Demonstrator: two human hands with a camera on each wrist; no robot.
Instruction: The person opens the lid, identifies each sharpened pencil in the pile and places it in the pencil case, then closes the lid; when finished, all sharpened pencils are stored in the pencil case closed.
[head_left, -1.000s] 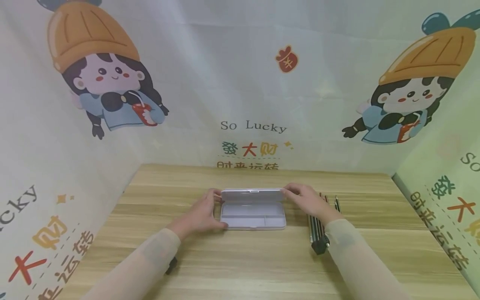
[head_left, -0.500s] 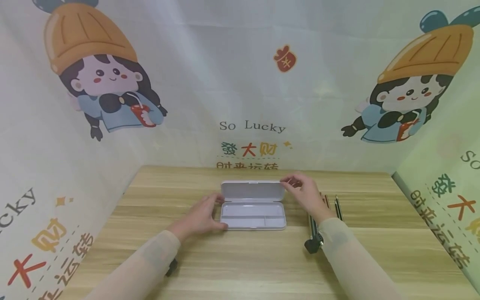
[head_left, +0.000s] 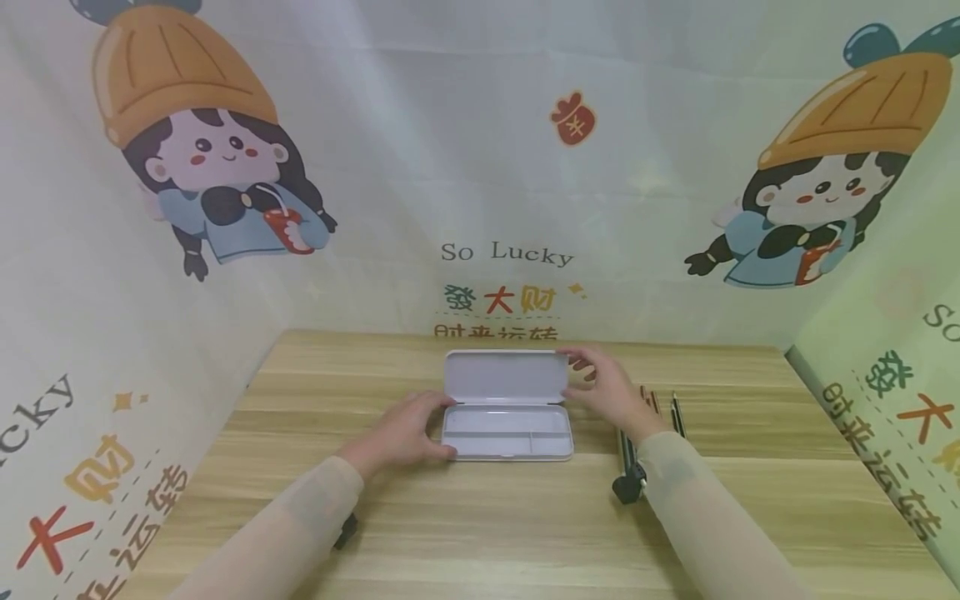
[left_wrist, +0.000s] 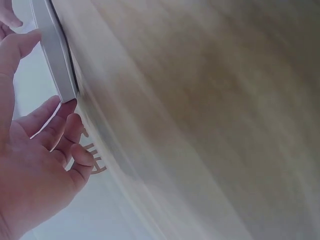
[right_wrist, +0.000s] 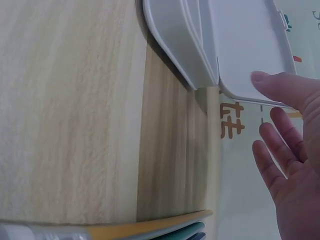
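A white pencil case (head_left: 506,446) lies on the table with its lid (head_left: 506,377) raised at the back. Its tray has a long divider and a small compartment at the front right. My left hand (head_left: 401,429) holds the case's left end, thumb at the front corner and fingers at the rear, as the left wrist view shows on the case (left_wrist: 56,55). At the lid's right edge is my right hand (head_left: 611,396). In the right wrist view its thumb (right_wrist: 280,87) lies against the inner face of the lid (right_wrist: 250,45), with fingers behind the edge.
Several pencils (head_left: 677,412) lie on the wooden table (head_left: 487,533) right of the case, partly hidden by the right forearm. A black object (head_left: 628,485) shows beside that wrist. A printed cloth (head_left: 495,167) stands behind the table and along both sides.
The lid has swung up and back, from half raised to wide raised, with my right hand following its edge. My left hand has stayed at the case's left end.
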